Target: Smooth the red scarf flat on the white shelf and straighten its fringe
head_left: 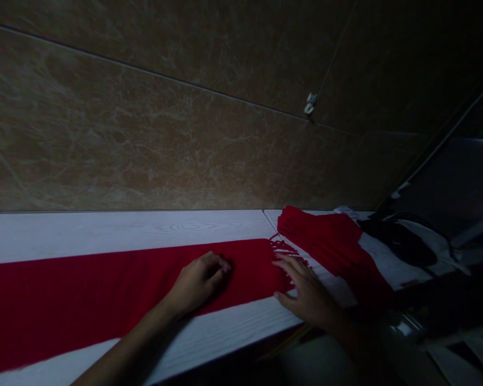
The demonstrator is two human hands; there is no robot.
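Note:
A long red scarf (104, 289) lies flat along a white wood-grain table (124, 230), its fringed end (284, 249) at the right. My left hand (199, 281) rests on the scarf near that end, fingers curled under and pressed on the cloth. My right hand (306, 289) lies flat with fingers spread, the fingertips touching the fringe. Just right of it sits a stack of folded red scarves (334, 244).
A brown marble-tiled wall (165, 134) rises right behind the table, with a small white clip (309, 104) on it. Dark and white cloth (406, 241) lies at the right end. The table's near edge runs under my forearms; the room is dim.

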